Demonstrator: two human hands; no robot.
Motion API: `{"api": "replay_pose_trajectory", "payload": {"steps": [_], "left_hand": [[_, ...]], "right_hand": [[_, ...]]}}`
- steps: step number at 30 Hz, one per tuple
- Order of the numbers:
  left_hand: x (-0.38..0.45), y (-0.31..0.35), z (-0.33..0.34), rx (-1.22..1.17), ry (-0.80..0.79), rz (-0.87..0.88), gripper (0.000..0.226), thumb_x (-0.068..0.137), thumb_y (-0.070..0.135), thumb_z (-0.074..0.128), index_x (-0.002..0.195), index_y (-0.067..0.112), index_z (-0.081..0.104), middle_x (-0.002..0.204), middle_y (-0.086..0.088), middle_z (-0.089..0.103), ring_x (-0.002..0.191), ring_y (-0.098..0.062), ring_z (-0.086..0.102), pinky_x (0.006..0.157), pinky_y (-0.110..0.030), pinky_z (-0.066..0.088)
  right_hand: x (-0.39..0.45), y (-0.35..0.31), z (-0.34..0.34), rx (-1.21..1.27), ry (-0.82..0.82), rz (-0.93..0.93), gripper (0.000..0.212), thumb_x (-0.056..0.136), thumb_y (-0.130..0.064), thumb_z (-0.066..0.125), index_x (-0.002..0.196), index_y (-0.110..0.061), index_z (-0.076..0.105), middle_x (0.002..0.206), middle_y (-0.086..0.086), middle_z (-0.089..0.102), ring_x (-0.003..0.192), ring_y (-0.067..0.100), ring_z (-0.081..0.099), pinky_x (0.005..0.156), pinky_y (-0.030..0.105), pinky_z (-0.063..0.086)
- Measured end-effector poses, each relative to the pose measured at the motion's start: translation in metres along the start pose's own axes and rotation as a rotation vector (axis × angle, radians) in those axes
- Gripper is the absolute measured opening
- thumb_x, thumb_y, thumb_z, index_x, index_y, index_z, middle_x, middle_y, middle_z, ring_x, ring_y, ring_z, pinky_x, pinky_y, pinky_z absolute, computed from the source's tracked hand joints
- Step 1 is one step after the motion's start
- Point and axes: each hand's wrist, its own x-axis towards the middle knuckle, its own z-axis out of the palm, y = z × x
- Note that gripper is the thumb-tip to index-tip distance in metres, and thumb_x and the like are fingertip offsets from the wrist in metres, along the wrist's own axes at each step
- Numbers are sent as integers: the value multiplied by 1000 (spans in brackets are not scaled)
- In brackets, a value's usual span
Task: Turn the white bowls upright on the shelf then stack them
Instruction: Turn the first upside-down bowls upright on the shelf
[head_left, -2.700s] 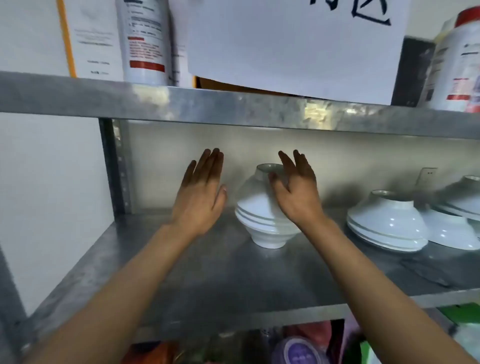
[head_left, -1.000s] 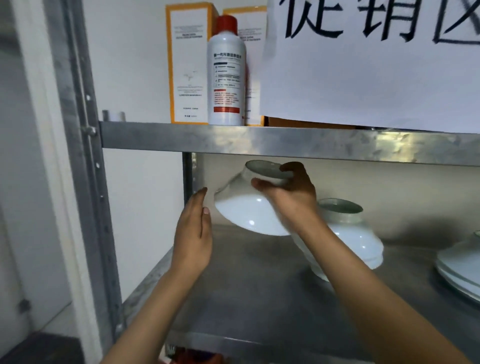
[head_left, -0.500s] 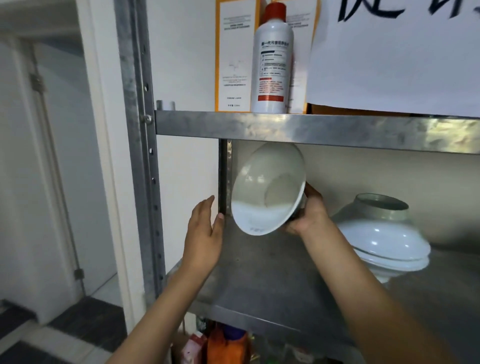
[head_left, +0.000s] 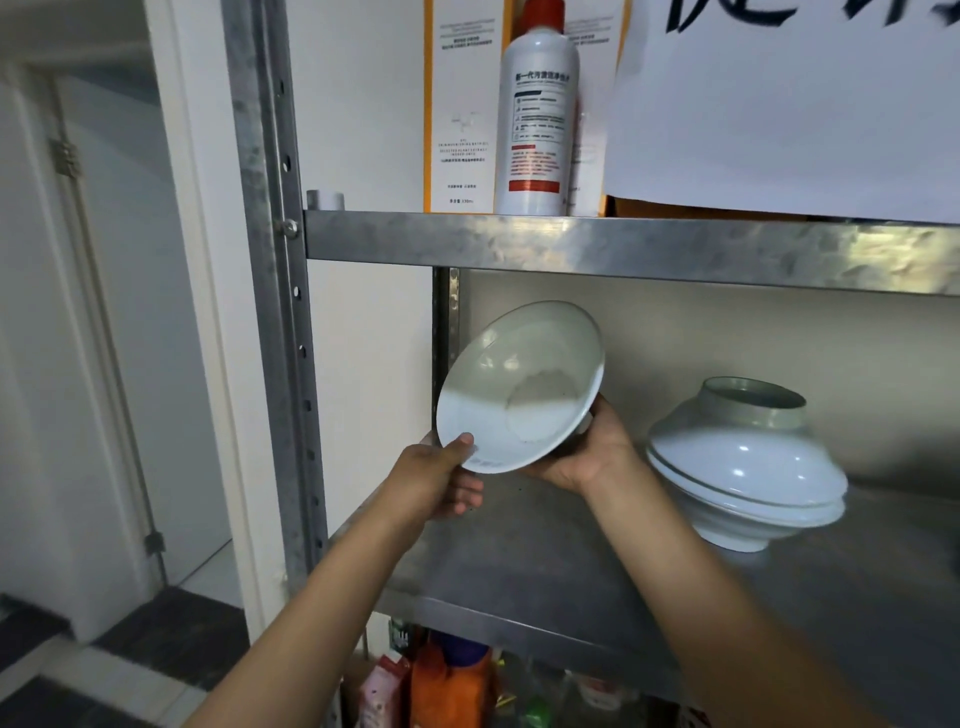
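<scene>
A white bowl (head_left: 519, 384) is held in the air above the left end of the metal shelf (head_left: 545, 561), tilted on its side with its inside facing me. My right hand (head_left: 587, 457) grips it from behind and below, around its foot. My left hand (head_left: 441, 483) pinches its lower left rim, thumb on the inside. To the right on the shelf sits another white bowl (head_left: 743, 462), upside down with its foot ring up, on top of a further bowl whose base shows beneath it.
The upper shelf edge (head_left: 623, 249) runs just above the held bowl. On it stand a white bottle with a red cap (head_left: 537, 119), an orange-edged box (head_left: 457, 104) and a paper sign (head_left: 779, 104). A steel upright (head_left: 270, 312) stands left. Packages (head_left: 447, 680) fill the shelf below.
The bowl was lifted off the stack and turned from upside down onto its side. My left hand, open beside it half a second ago, now pinches its rim.
</scene>
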Motion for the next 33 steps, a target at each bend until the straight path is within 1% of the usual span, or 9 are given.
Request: {"api": "replay_pose_trajectory", "payload": {"steps": [8,12,14,16,17,19,21,26,33], "left_hand": [[-3,8,5,-267,2,36,21,94,6,59,102,-13,60,65,-16,69,57,-21,70,52,-24,56],[-2,22,6,-325,78,87,14,93,1,55,85,-10,60,51,-10,65,48,-17,67,48,-21,54],[0,25,5,-335,130,108,17,92,1,55,78,-7,59,47,-11,62,44,-16,65,46,-20,53],[2,27,3,-302,175,132,18,91,3,56,76,-6,59,48,-13,63,44,-17,64,45,-20,52],[3,27,3,-276,195,141,17,91,3,56,77,-6,60,50,-14,63,44,-17,64,45,-20,52],[7,26,2,-236,236,150,16,90,4,57,78,-6,60,53,-17,64,45,-19,65,45,-21,51],[12,24,2,-222,274,147,16,88,4,57,77,-6,61,53,-17,64,44,-20,65,45,-21,52],[23,13,5,-226,314,104,16,86,3,56,75,-7,62,50,-15,64,42,-19,64,43,-21,51],[45,-4,6,-237,350,59,16,85,2,57,83,-12,64,55,-18,66,45,-22,65,48,-24,54]], "right_hand": [[-1,0,-13,-79,-50,-36,67,82,-62,53,127,-12,60,125,22,63,116,42,56,89,56,51],[2,-6,-22,-269,101,-120,54,90,-55,45,118,-12,62,118,16,64,108,35,58,96,48,45],[6,-9,-27,-414,258,-228,39,95,-44,43,111,-12,59,104,13,60,91,29,57,84,39,50],[3,-17,-32,-598,394,-427,21,96,-26,42,101,-15,59,91,10,55,74,21,52,62,30,49],[1,-22,-35,-695,437,-528,20,95,-17,43,102,-15,62,92,10,58,76,20,53,61,29,48],[-4,-36,-38,-817,497,-678,34,91,-5,46,122,-11,58,117,11,61,103,24,58,86,36,52],[-13,-47,-34,-928,537,-797,47,89,0,48,135,-10,50,137,12,53,124,27,51,103,32,42],[-29,-50,-24,-1322,556,-997,62,88,-8,52,145,-23,36,149,1,41,136,19,41,106,28,36],[-37,-45,-18,-1653,501,-1058,68,88,-12,54,150,-18,27,155,0,31,141,17,31,104,18,24]]}}
